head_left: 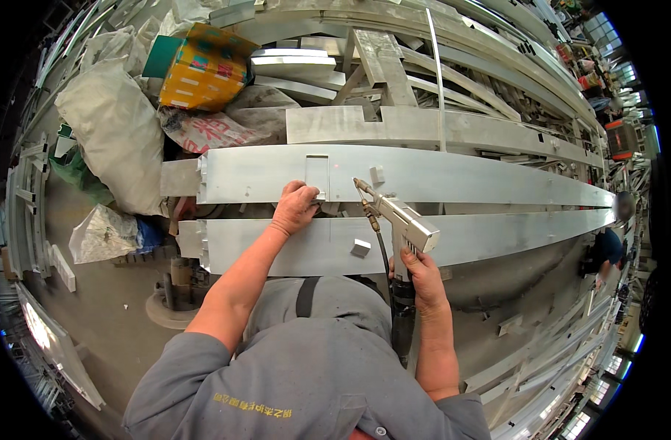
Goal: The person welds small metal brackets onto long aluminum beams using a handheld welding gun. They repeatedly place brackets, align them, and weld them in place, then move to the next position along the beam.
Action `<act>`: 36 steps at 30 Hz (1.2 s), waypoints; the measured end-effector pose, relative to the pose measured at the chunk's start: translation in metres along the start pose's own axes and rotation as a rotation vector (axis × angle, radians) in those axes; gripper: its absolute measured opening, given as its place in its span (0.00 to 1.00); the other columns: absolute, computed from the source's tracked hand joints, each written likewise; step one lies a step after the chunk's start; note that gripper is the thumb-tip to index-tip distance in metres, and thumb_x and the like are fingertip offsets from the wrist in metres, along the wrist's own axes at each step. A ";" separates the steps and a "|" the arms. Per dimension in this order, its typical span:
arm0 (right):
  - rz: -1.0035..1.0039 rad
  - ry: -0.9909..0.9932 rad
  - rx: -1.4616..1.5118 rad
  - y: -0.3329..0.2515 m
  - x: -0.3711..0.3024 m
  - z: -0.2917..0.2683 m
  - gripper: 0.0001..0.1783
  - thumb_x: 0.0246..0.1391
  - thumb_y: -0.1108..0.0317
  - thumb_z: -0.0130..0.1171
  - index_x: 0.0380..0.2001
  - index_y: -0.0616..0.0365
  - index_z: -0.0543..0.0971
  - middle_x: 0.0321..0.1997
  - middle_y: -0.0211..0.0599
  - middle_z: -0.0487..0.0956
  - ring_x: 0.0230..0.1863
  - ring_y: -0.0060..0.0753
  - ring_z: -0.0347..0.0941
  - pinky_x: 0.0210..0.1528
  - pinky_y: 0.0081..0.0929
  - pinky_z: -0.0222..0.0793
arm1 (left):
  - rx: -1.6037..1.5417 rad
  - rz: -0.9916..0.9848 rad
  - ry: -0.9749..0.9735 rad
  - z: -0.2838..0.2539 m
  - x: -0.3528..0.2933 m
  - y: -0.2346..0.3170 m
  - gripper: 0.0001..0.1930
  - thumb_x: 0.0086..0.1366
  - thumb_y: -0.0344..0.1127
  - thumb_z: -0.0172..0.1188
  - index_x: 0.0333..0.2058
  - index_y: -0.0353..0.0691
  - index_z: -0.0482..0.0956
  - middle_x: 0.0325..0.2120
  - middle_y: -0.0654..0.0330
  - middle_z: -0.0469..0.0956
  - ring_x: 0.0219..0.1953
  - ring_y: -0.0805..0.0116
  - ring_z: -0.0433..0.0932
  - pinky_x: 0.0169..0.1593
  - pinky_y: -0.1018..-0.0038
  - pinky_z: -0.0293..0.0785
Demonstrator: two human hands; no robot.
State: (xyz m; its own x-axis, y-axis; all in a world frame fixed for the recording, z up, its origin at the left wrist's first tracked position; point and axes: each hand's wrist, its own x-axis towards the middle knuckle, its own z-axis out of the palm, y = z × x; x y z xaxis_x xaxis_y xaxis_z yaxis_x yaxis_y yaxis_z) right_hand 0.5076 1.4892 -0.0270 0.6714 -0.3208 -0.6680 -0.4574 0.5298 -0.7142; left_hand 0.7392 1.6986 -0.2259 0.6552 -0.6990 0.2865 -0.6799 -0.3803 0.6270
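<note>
My right hand (425, 279) is wrapped around the grip of a silver handheld welding gun (412, 226). Its thin nozzle points left over a long silver metal beam (255, 174), and a small red light spot shows on the metal left of the tip. At the beam's near edge my left hand (295, 208) has its fingers closed on a small metal piece (320, 196), beside a rectangular outline (317, 169) in the surface. One small metal block (377, 174) stands near the nozzle. Another block (360, 248) lies on a second beam (269, 238) closer to my body.
A hose (383, 253) runs from the gun down toward my body. Beyond the beams lie stacked metal profiles (467, 128), an orange-yellow box (207, 67) and pale sacks (115, 136). Another person (605, 249) is at the far right. Metal lengths (548, 367) lie at the lower right.
</note>
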 end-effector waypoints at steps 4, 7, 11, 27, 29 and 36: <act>-0.038 -0.048 -0.005 0.001 0.000 -0.006 0.20 0.66 0.53 0.62 0.44 0.61 0.77 0.31 0.32 0.80 0.29 0.23 0.76 0.35 0.23 0.73 | 0.046 0.007 0.057 -0.016 0.002 0.013 0.24 0.46 0.28 0.71 0.44 0.44 0.75 0.37 0.60 0.79 0.50 0.51 0.75 0.58 0.58 0.70; -0.039 0.011 0.007 -0.008 -0.009 -0.010 0.19 0.67 0.54 0.61 0.43 0.61 0.77 0.31 0.33 0.81 0.29 0.23 0.77 0.35 0.23 0.73 | 0.064 0.009 0.123 -0.023 0.008 0.027 0.22 0.47 0.30 0.72 0.42 0.44 0.76 0.39 0.60 0.79 0.51 0.51 0.74 0.57 0.58 0.70; -0.095 0.051 0.078 -0.020 -0.015 -0.033 0.19 0.65 0.53 0.64 0.42 0.61 0.77 0.30 0.33 0.80 0.30 0.24 0.76 0.34 0.26 0.72 | 0.049 0.023 -0.012 0.006 0.043 0.054 0.20 0.49 0.32 0.73 0.41 0.43 0.78 0.43 0.57 0.79 0.51 0.51 0.74 0.56 0.59 0.71; -0.106 0.118 0.172 -0.031 -0.015 -0.062 0.19 0.64 0.55 0.65 0.43 0.62 0.77 0.31 0.34 0.80 0.30 0.24 0.77 0.33 0.23 0.72 | -0.090 -0.206 0.168 0.013 0.096 0.019 0.26 0.60 0.25 0.65 0.58 0.36 0.73 0.42 0.51 0.76 0.43 0.58 0.79 0.42 0.67 0.79; -0.087 0.078 0.163 -0.031 -0.008 -0.055 0.19 0.64 0.55 0.65 0.43 0.62 0.77 0.31 0.34 0.80 0.30 0.24 0.77 0.34 0.23 0.72 | 0.033 -0.257 0.278 -0.031 0.056 -0.024 0.23 0.59 0.26 0.64 0.55 0.35 0.77 0.43 0.51 0.78 0.40 0.59 0.80 0.44 0.68 0.79; -0.019 -0.039 0.065 -0.031 0.015 -0.027 0.20 0.64 0.55 0.66 0.44 0.62 0.77 0.30 0.32 0.81 0.28 0.23 0.77 0.32 0.23 0.74 | -0.388 -0.707 0.251 -0.085 -0.008 -0.068 0.35 0.55 0.28 0.72 0.63 0.36 0.74 0.48 0.57 0.84 0.43 0.75 0.80 0.46 0.75 0.78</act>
State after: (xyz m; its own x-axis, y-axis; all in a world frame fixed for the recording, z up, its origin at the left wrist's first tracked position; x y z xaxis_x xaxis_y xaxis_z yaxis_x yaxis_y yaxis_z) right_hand 0.5166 1.4465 -0.0206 0.7027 -0.3007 -0.6449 -0.4064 0.5743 -0.7107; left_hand 0.8084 1.7817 -0.2090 0.9690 -0.2016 -0.1431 0.0490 -0.4105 0.9105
